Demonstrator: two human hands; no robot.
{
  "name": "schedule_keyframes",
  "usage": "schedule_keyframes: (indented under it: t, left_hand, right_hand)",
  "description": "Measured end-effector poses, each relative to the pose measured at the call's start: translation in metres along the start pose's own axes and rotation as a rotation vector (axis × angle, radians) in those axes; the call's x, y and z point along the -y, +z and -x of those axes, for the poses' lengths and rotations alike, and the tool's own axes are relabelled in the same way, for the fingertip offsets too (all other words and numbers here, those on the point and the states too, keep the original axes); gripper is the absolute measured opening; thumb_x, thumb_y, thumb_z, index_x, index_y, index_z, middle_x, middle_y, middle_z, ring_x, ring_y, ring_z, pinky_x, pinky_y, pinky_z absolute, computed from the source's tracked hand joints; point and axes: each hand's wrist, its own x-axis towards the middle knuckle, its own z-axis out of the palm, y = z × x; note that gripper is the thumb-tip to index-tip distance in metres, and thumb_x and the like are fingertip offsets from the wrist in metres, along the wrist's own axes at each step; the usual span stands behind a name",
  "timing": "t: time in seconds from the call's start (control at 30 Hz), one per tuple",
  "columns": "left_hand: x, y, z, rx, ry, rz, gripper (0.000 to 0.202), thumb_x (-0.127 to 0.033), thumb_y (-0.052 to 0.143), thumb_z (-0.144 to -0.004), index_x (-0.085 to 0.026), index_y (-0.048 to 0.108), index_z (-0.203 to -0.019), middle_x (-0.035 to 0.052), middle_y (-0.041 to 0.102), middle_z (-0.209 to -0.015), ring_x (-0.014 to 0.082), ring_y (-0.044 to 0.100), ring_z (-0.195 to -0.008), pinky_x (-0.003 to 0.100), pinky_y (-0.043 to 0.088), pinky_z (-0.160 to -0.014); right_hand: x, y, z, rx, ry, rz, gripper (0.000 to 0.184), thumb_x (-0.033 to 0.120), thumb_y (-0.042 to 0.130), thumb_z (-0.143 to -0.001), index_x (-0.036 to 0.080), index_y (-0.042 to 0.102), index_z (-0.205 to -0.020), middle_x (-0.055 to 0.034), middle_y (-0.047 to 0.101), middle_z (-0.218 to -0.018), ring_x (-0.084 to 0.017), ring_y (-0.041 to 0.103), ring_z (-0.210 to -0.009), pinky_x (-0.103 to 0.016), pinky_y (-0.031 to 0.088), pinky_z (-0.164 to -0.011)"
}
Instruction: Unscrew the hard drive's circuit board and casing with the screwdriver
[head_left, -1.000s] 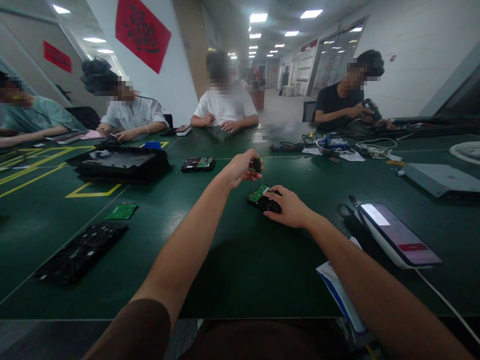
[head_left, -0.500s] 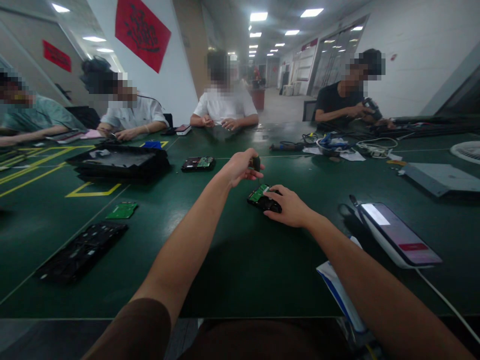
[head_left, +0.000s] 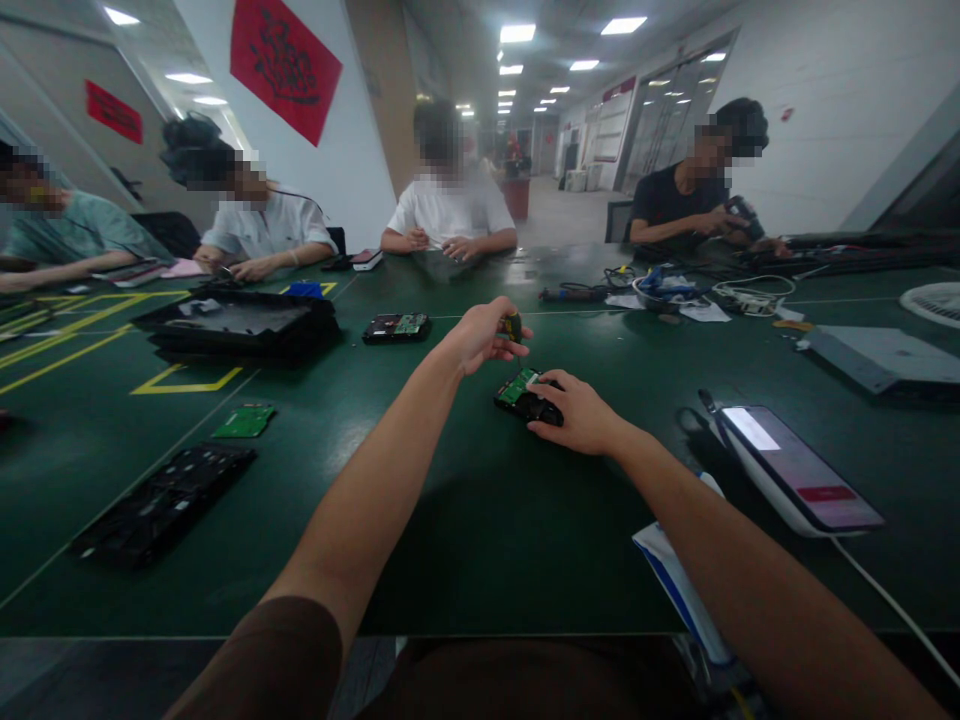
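My left hand (head_left: pixel 487 335) is closed around the dark and yellow handle of a screwdriver (head_left: pixel 514 327). The screwdriver stands upright, its thin shaft reaching down to the green circuit board on a hard drive (head_left: pixel 517 394). With fingers and thumb on the drive's near right part, my right hand (head_left: pixel 577 410) grips it against the table; some of the drive is hidden under that hand. Farther left lies another hard drive (head_left: pixel 396 328), board side up. A loose green circuit board (head_left: pixel 244 421) rests on the left, beyond a black plastic frame (head_left: pixel 166 503).
Black trays (head_left: pixel 240 325) are stacked at the left. On the right are a phone (head_left: pixel 799 465) on a white stand with a cable, a grey metal box (head_left: pixel 881 358) and a bundle of cables (head_left: pixel 667 285). Several people sit across the green table (head_left: pixel 480 560).
The screwdriver's handle has turned slightly in my left hand, so its yellow part shows now. My right hand and the hard drive have stayed in place.
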Motion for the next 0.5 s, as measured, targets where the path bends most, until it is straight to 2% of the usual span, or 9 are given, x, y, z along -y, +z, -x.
schedule_keyframes:
  t: [0.27,0.5]
  left_hand:
    - [-0.0001,-0.003,-0.0019,-0.021,0.033,-0.046,0.025,-0.037,0.059,-0.084,-0.016,0.069,-0.091,0.0102,0.07,-0.086,0.014,0.064,-0.057,0.024,0.044,-0.048]
    - [0.0012,-0.0013,0.0014,0.039,-0.028,0.014,0.029,-0.043,0.059,-0.084,-0.016,0.065,-0.094,0.0121,0.073,-0.096,0.0186,0.07,-0.067,0.026,0.049,-0.054]
  right_hand:
    - [-0.0007,0.001,0.0003,-0.002,-0.005,0.007,0.066,0.057,0.065,-0.089,0.023,0.056,-0.145,-0.0163,0.048,-0.147,-0.037,0.057,-0.125,-0.055,0.046,-0.107]
    - [-0.0018,0.0029,-0.0001,-0.017,-0.022,0.014,0.067,0.057,0.065,-0.088,0.022,0.056,-0.145,-0.0162,0.05,-0.145,-0.037,0.056,-0.127,-0.056,0.045,-0.108]
